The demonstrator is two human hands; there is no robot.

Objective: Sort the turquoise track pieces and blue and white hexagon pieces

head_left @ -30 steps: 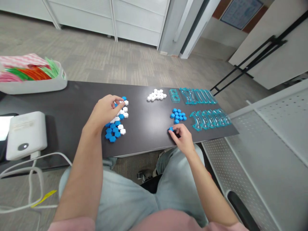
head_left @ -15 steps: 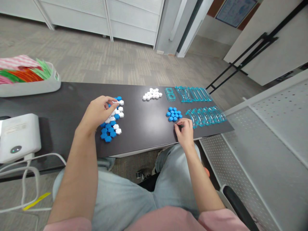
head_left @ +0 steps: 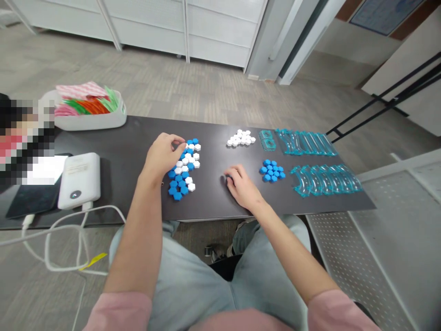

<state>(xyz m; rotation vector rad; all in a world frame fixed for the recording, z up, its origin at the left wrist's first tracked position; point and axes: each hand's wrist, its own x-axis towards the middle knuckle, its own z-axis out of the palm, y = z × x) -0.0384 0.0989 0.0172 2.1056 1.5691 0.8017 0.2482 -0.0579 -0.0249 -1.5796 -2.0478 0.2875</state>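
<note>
At the left-centre of the dark table (head_left: 213,202), blue and white hexagonal pieces (head_left: 181,184) lie packed together in a long mixed group. My left hand (head_left: 167,154) is over the group's upper left edge, thumb and forefinger pinched at a white hexagonal piece (head_left: 186,146); the hand hides part of the group. Low over the tabletop is my right hand (head_left: 241,186), between the mixed group and a cluster of blue hexagonal pieces (head_left: 272,171). Its fingers are bent, with thumb and forefinger apart and no piece visible between them. Farther back sits a cluster of white hexagonal pieces (head_left: 241,138).
Clear teal-edged plastic parts lie in a back row (head_left: 306,142) and a front row (head_left: 325,180), beside two small square ones (head_left: 267,140). Leftward are a white basket (head_left: 93,121) of colourful strips, a white device (head_left: 80,179) with cables and a dark tablet-like slab (head_left: 36,200).
My right hand has moved left, away from the blue cluster. My left hand has come down slightly at the mixed group's edge. The camera view has turned left.
</note>
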